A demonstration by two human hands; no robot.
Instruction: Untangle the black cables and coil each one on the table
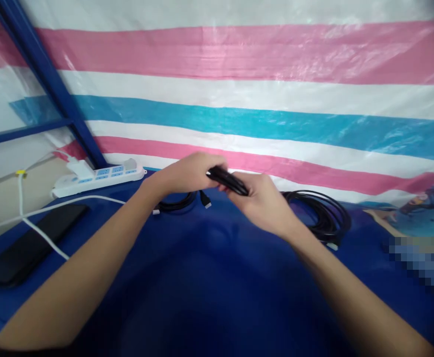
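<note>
Blue tablecloth (209,287) nearest, dark phone (27,243) near left. Mid-table, my left hand (187,173) and right hand (265,203) both close around a folded black cable bundle (227,180), its plug end (205,199) dangling. Black coil (323,215) lies right. White power strip (98,178) far left, against the striped tarp (239,54).

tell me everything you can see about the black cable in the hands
The black cable is thin, glossy and rubbery-looking, gathered into a short bundle tilted down to the right. The left hand pinches its upper end, the right hand grips its lower end, above the blue cloth. A free end with a dark plug hangs below; more slack loops onto the cloth.
</note>
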